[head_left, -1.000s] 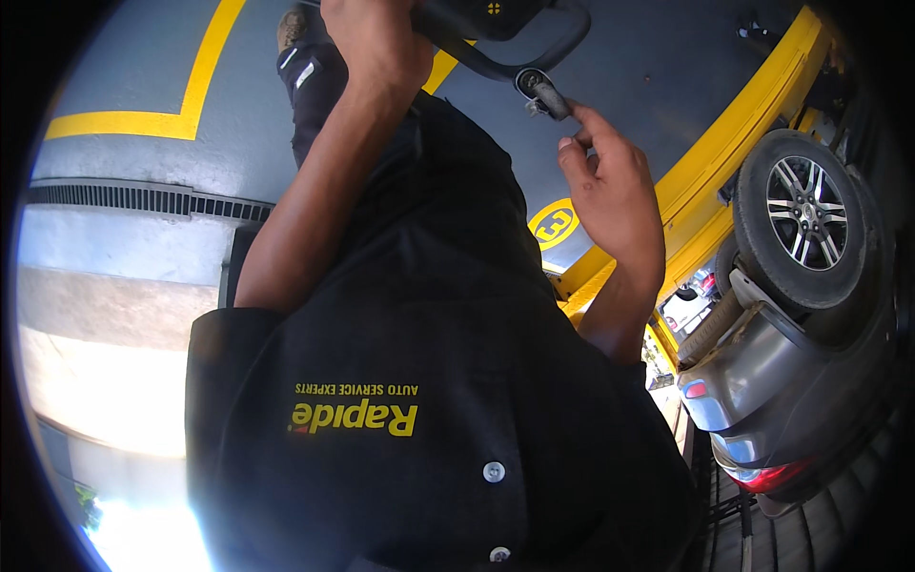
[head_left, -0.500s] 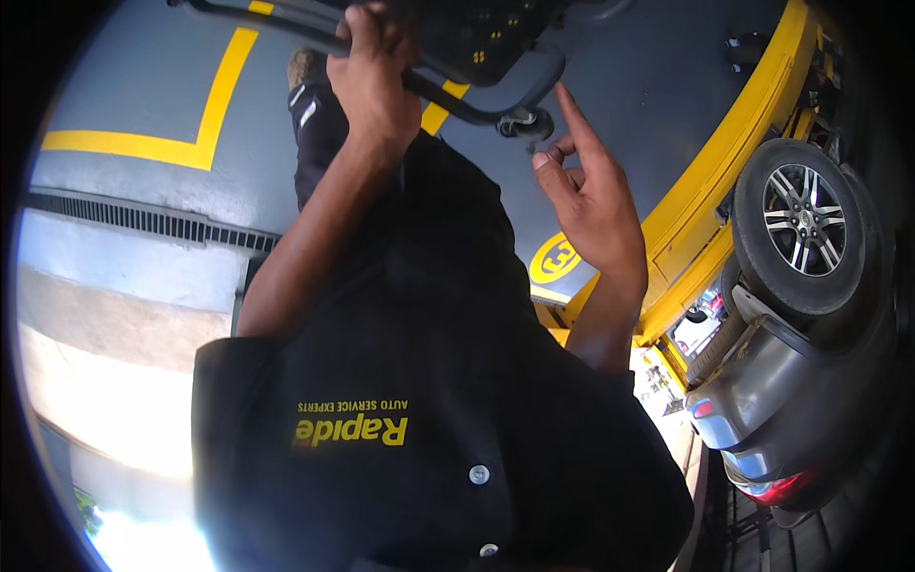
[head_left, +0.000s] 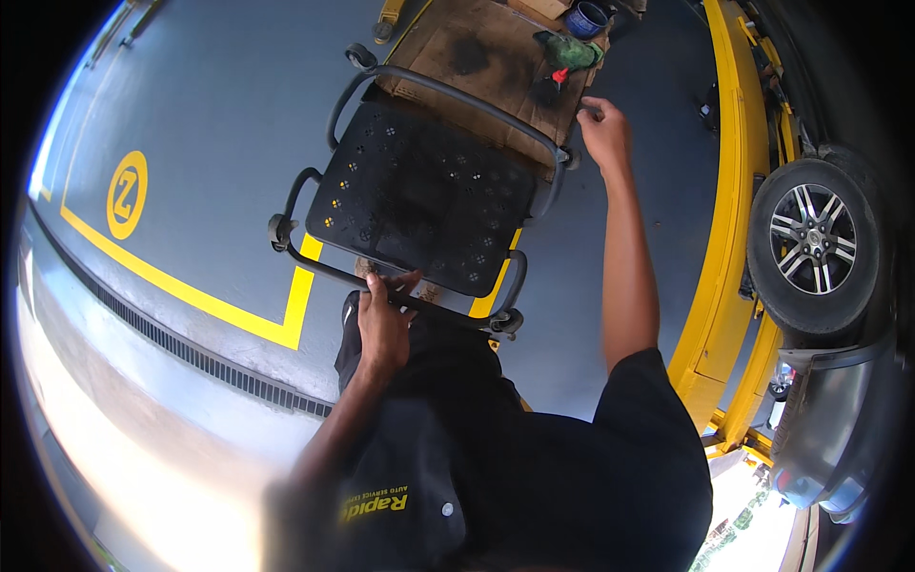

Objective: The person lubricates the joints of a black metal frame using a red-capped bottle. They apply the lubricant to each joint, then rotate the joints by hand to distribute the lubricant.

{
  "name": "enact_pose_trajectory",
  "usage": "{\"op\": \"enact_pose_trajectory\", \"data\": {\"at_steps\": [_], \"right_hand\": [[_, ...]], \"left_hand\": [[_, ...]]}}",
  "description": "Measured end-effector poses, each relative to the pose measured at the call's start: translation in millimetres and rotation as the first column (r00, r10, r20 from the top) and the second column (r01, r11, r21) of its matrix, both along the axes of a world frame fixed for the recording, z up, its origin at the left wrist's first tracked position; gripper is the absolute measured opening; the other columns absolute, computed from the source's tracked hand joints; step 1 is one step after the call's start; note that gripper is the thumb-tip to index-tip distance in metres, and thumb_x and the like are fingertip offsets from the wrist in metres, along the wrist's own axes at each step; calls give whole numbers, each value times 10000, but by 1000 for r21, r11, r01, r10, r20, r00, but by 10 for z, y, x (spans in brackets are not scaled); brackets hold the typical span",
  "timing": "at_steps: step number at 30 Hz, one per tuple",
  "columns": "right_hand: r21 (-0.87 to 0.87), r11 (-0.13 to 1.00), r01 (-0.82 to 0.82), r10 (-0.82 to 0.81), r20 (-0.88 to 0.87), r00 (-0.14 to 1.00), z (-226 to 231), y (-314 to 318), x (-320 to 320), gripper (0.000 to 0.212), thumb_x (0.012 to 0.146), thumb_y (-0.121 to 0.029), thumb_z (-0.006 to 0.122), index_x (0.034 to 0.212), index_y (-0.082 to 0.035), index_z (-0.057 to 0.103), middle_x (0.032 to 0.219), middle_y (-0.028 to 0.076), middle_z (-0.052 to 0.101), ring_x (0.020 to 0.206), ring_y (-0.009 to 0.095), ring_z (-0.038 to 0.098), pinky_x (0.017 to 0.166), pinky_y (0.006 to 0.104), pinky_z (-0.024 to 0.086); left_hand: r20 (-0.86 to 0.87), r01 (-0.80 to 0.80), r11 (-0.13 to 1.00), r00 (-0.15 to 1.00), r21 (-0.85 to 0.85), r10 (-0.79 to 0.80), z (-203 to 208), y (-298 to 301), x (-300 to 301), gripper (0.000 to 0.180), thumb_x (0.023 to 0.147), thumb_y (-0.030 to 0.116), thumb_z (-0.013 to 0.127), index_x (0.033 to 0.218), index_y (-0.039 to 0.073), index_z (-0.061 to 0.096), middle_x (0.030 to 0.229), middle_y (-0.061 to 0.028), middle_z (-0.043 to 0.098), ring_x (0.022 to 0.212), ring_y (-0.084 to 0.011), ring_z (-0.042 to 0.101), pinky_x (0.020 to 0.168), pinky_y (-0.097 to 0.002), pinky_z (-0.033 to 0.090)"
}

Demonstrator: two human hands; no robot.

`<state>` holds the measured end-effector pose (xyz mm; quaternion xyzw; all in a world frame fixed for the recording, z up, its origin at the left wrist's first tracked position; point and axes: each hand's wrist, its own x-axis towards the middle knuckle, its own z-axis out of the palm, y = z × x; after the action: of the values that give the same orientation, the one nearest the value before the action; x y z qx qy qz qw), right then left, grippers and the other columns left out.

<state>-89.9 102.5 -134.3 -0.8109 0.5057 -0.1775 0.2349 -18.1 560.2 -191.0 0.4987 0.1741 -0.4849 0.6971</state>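
Note:
A black rolling stool (head_left: 419, 205) with a perforated seat, bent tube frame and small casters is in front of me, seen from above. My left hand (head_left: 384, 329) is closed round the near tube of its frame, thumb on top. My right hand (head_left: 607, 132) is stretched forward, past the stool's far right caster, beside the edge of a stained cardboard sheet (head_left: 467, 57). Its thumb and fingers are slightly bent and apart, with nothing visible between them. Whether the fingertips touch the cardboard edge, I cannot tell.
A green cloth (head_left: 570, 48), a red-tipped item (head_left: 559, 75) and a blue round container (head_left: 585, 19) lie on the cardboard. A yellow lift beam (head_left: 720, 238) runs along the right, near a raised vehicle's wheel (head_left: 812, 234). A floor drain grate (head_left: 181, 343) lies at left.
The view has tilted forward, bringing the whole stool and the cardboard into sight. My right hand has moved from the stool's corner caster out to the cardboard's edge. My left hand stays on the tube.

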Motion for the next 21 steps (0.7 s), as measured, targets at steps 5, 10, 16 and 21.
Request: {"op": "enact_pose_trajectory", "data": {"at_steps": [5, 10, 16, 21], "right_hand": [[392, 916, 84, -68, -53, 996, -934, -1053, 359, 727, 872, -228, 872, 1536, -93, 606, 1181, 114, 776, 1088, 236, 731, 864, 416, 587], [443, 869, -220, 183, 125, 975, -1371, -1784, 175, 681, 890, -227, 900, 1490, -39, 640, 1210, 34, 751, 1123, 166, 682, 975, 336, 507], [210, 958, -198, 206, -16, 978, -1048, -1577, 434, 364, 939, -177, 861, 1241, -18, 733, 1094, 24, 760, 997, 124, 673, 939, 289, 499], [26, 926, -377, 356, 274, 894, 131, 15, 1125, 423, 971, -124, 831, 1340, -14, 657, 1038, 0, 711, 948, 111, 646, 904, 292, 494]], "left_hand": [[-98, 245, 966, 963, -82, -253, 195, 102, 155, 508, 1202, 458, 317, 1336, -1, 488, 1493, -195, 634, 1423, -360, 593, 1161, -561, 510], [-91, 410, 905, 903, -115, -421, 197, 209, 352, 622, 1194, 466, 359, 1468, -57, 555, 1534, -183, 607, 1418, -319, 592, 1193, -445, 511], [-194, 473, 879, 857, -69, -477, 211, 261, 572, 590, 1202, 397, 380, 1490, -88, 550, 1526, -200, 609, 1471, -301, 553, 1251, -429, 455], [-363, 339, 926, 852, -165, -377, 39, 252, 579, 525, 1205, 323, 399, 1511, -85, 524, 1603, -208, 513, 1533, -302, 466, 1294, -438, 403]]}}
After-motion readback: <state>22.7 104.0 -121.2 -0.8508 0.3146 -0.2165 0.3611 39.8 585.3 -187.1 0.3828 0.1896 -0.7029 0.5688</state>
